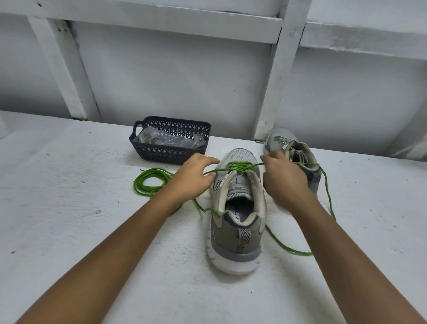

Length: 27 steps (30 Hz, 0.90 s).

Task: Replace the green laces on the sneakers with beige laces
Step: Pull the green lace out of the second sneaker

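I record one grey sneaker (236, 226) standing upright on the white bench (70, 229), right of centre, heel toward the near edge. A green lace (240, 166) is still crossed through its front eyelets.

The left hand (194, 177) is at the shoe's left flank; thumb and forefinger pinch a strand of that lace where it leaves the eyelets, the other fingers loosely curled. The right hand (284, 179) is at the right flank, its fingertips pinching the opposite strand. From there the lace trails in a wide loop over the bench to the right and back toward the heel.

A second sneaker (279, 140) lies near the far edge, partly hidden behind the right hand. A loose green lace (145, 181) is coiled on the bench left of the left hand. Beyond it, toward the far edge, stands a dark basket (168, 155) holding clear packets (159, 138) with pale coils inside.
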### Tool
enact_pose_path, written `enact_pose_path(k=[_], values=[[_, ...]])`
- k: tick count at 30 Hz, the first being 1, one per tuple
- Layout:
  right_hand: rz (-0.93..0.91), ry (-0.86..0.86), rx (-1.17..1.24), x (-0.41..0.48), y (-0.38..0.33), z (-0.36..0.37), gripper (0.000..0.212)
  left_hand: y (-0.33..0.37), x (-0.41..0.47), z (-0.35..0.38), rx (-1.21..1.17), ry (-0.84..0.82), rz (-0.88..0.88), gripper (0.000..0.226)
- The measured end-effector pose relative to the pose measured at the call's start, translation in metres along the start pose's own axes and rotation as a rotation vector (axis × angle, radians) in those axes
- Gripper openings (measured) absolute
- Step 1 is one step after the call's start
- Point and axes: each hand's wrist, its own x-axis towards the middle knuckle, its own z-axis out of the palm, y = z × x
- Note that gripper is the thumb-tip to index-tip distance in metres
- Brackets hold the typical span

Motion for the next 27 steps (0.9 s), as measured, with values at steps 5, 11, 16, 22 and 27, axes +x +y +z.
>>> enact_pose_path(k=[5,11,16,22,27], values=[[0.063,0.044,-0.149,0.000,-0.002,-0.003,0.025,0.005,0.014,0.009,0.074,-0.057,-0.030,0.018],[0.002,0.396,-0.092,-0.008,0.008,-0.015,0.023,0.026,-0.001,-0.010,-0.200,0.020,0.008,0.019],[-0.143,0.086,0.032,-0.028,0.002,-0.029,0.032,0.031,-0.021,-0.013,-0.250,-0.008,0.145,0.005],[-0.248,0.100,0.211,-0.039,0.004,-0.030,0.025,0.028,-0.035,-0.010,-0.176,0.053,0.243,0.006],[-0.341,0.075,0.189,-0.049,-0.003,-0.027,0.022,0.028,-0.041,-0.004,-0.076,0.053,0.265,0.006]])
